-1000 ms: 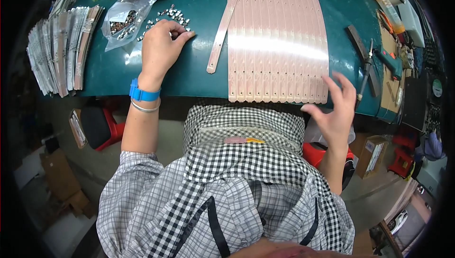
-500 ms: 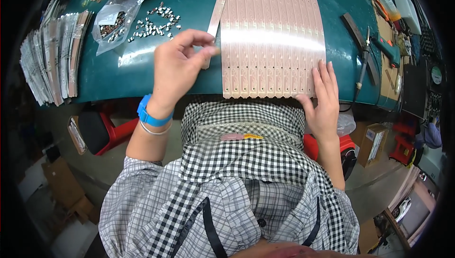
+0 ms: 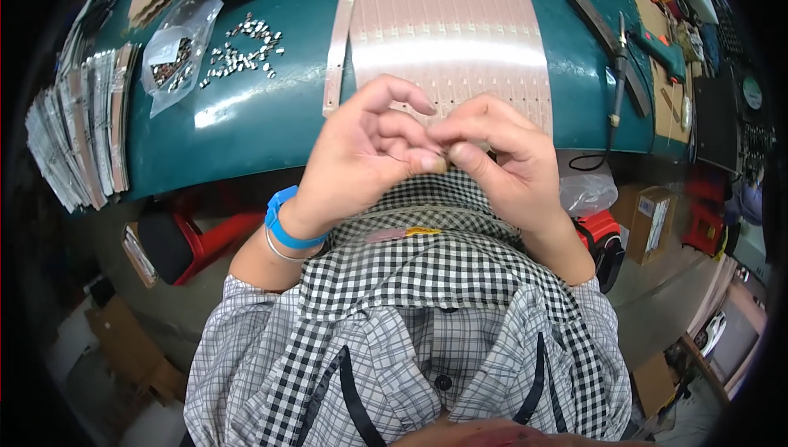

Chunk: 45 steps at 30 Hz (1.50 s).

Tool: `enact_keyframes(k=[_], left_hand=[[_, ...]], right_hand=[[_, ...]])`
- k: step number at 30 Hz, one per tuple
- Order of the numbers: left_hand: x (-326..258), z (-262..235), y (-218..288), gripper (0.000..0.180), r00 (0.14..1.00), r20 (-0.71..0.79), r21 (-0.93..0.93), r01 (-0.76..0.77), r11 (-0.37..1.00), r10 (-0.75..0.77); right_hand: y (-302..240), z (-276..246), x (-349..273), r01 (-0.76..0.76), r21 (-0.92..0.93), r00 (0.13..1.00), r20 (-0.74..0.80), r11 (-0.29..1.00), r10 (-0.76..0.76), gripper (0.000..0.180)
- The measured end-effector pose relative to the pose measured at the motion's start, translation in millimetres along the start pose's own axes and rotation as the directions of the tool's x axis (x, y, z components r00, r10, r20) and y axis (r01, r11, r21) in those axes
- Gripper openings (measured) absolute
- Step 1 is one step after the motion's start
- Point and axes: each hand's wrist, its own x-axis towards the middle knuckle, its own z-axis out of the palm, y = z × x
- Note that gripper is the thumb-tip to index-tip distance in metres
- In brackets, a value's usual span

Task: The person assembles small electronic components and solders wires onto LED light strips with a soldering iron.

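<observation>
While both hands meet just above the near edge of the green surface (image 3: 246,119), the left hand (image 3: 361,160) and right hand (image 3: 501,160) pinch something tiny between their fingertips (image 3: 439,161); it is too small to tell what. Directly at twelve o'clock from the hands lies the sheet of pink strips (image 3: 451,28), partly hidden by the knuckles. One loose strip (image 3: 338,36) lies just beside the sheet's left side. At ten o'clock, well apart, a scatter of small metal pieces (image 3: 242,45) lies next to a clear bag (image 3: 172,53). Bare green surface lies between that scatter and the hands. At two o'clock a soldering iron (image 3: 617,77) lies near the right edge.
</observation>
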Motion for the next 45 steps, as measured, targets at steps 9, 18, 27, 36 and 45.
enact_keyframes(k=[9,18,27,36,45], left_hand=[[1.5,5.1,-25.6,0.042,1.0,-0.01,-0.239,0.021,0.971,-0.024],[-1.5,-41.1,7.7,0.024,0.767,-0.19,0.972,0.058,0.229,0.613],[0.7,-50.2,-14.0,0.023,0.814,-0.334,0.933,0.215,0.287,0.475],[0.6,-98.4,7.3,0.021,0.705,-0.357,0.933,0.238,0.269,0.612],[5.1,-138.1,8.4,0.019,0.729,-0.404,0.914,0.342,0.217,0.553]], right_hand=[[-3.3,-4.7,-13.7,-0.072,-0.157,0.997,-0.021,0.985,0.07,0.019],[51.9,-84.3,-17.9,-0.167,-0.327,0.87,-0.493,0.93,-0.017,0.008],[61.2,-96.8,-28.0,-0.208,-0.521,0.903,-0.429,0.828,-0.042,0.008],[66.3,-88.3,-25.6,-0.127,-0.6,0.911,-0.386,0.789,-0.147,0.007],[63.8,-80.8,-21.7,-0.033,-0.769,0.915,-0.28,0.638,-0.29,0.01]])
